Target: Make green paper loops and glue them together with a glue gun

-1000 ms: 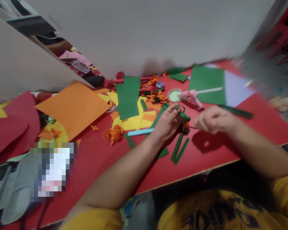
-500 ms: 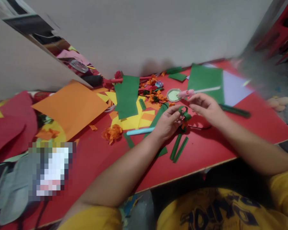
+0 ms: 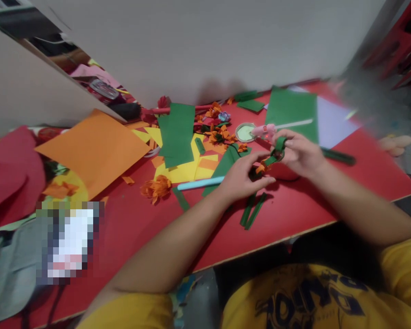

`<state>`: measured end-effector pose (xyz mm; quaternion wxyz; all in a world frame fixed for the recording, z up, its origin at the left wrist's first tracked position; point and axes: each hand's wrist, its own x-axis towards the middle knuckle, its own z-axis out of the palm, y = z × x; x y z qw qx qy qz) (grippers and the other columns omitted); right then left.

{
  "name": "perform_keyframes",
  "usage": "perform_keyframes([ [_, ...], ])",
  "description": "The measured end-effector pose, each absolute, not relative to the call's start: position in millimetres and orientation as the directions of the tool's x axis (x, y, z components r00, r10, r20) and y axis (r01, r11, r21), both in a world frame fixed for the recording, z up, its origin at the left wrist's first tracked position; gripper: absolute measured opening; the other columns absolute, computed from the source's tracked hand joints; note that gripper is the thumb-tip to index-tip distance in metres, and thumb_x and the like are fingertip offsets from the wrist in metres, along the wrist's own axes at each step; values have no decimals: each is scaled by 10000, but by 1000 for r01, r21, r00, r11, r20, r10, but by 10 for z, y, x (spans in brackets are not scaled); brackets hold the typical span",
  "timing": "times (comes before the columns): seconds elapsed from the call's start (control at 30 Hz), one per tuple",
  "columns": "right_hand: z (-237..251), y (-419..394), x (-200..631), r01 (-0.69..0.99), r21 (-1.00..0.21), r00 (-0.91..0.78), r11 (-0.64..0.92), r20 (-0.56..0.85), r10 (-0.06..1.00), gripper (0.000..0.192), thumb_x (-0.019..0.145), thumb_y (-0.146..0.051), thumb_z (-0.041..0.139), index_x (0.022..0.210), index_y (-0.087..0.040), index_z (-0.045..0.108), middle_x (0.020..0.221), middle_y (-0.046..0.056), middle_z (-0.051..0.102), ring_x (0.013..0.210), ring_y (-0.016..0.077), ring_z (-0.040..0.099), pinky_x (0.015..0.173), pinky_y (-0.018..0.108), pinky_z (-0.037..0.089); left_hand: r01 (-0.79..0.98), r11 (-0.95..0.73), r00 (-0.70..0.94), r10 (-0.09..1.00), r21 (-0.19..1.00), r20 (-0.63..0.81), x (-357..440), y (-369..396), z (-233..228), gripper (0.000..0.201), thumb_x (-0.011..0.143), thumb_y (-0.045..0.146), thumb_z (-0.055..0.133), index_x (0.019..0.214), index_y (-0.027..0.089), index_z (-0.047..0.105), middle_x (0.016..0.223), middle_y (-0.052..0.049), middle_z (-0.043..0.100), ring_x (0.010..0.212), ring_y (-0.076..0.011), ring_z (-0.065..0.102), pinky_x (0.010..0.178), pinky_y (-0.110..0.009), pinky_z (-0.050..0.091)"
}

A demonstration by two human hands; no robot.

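Note:
My right hand [image 3: 299,151] pinches a curled green paper strip [image 3: 280,145] between thumb and fingers, held above the table. Small orange paper petals [image 3: 261,168] hang at the lower end of the green strip. Close beside them is my left hand [image 3: 243,178], its thumb and fingers spread apart around the petals; whether a fingertip touches them I cannot tell. Just behind my hands a pink glue gun [image 3: 264,131] with a pale glue stick in its back lies with its nozzle over a round dish [image 3: 238,133]. Narrow green strips [image 3: 255,212] rest below my left hand.
Orange paper flowers [image 3: 156,188], a light-blue stick [image 3: 198,183] and green sheets [image 3: 180,135] lie left of my hands. A large orange sheet [image 3: 96,153] is farther left. At the right are a green sheet [image 3: 292,109] and a lilac sheet [image 3: 334,121]. A wall [image 3: 208,45] bounds the back.
The curled green strip has passed from my left hand's pinch to my right hand's and moved right and slightly up. My left fingers have spread apart. The view has shifted slightly.

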<state>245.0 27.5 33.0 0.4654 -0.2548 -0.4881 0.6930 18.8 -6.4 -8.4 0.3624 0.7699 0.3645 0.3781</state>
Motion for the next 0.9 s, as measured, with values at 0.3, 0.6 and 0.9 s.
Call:
perform_keyframes([
  [0.3,335,309,2495,-513,-851,-404,-110,127,906,345,704,-423,947,851,-269,676,1081,30,792,997,242,723,804,387,628,728,-484,556,831,486,-4,-58,18,279,266,913,319,793,1175,279,768,1054,-71,816,925,-287,748,821,-357,529],
  [0.6,171,453,2535,-520,-850,-352,-87,120,928,440,691,-451,990,843,-274,617,962,-3,792,858,206,727,768,360,594,796,-358,461,881,487,-105,-800,-254,968,578,983,535,737,1493,264,748,1325,-118,837,1130,-313,783,924,-364,584],
  [0.9,38,430,2406,-421,-905,-392,-58,124,911,372,722,-375,887,998,-261,666,1248,43,794,736,132,620,648,280,527,822,-425,360,904,380,230,-863,-962,1435,435,1059,463,679,1435,280,798,1240,-111,836,1132,-301,765,1002,-391,574],
])
